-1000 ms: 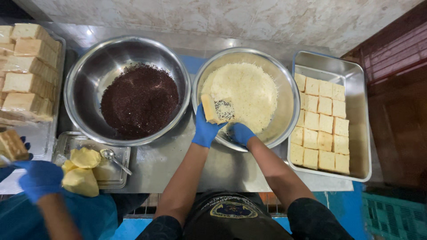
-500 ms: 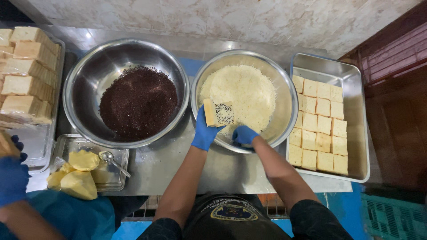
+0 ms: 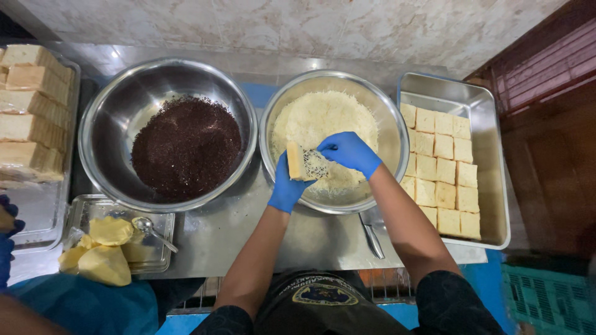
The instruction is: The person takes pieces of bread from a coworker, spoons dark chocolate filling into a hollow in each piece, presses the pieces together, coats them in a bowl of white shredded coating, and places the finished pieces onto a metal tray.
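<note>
Bread slice held over grated-cheese bowl

Left hand (image 3: 287, 186), grip clamped on the bread slice (image 3: 302, 162), holds it above the cheese bowl (image 3: 388, 111). Right hand (image 3: 349, 151), fingers together, touches the slice at 3 o'clock. Sprinkle bowl (image 3: 112, 99) lies at 9 o'clock.
</note>
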The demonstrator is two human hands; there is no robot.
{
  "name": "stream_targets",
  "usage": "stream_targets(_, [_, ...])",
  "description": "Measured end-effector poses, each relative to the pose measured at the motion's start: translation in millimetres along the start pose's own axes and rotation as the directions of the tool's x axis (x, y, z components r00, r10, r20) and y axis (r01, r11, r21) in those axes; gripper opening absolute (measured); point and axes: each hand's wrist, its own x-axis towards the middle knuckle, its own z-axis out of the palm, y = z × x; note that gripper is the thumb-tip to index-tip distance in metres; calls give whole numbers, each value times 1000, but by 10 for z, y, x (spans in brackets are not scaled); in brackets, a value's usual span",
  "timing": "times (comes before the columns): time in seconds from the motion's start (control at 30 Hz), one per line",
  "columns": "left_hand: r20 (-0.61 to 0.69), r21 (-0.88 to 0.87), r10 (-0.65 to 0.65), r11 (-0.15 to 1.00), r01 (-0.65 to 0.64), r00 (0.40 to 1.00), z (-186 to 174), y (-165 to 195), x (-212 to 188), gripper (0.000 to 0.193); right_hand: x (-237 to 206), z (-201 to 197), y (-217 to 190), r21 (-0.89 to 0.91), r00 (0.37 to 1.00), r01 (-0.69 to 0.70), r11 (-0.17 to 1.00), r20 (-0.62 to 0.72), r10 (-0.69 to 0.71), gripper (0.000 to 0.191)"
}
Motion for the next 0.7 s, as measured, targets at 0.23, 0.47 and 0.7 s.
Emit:
stream_targets(0.23, [-14,-148,-131,981,127,991,14,41,2,53,50,27,175,-375,965,205,904,-78,-251,15])
stream_targets(0.47, [44,-251,-151,955,157,988,4,106,17,54,-201,117,370,109,954,-4,994,-298,37,39])
stream_targets(0.7, [125,86,36,995,-47,992,21,-28,-14,59,-420,603,594,727,943,-85,681,-162,290,52])
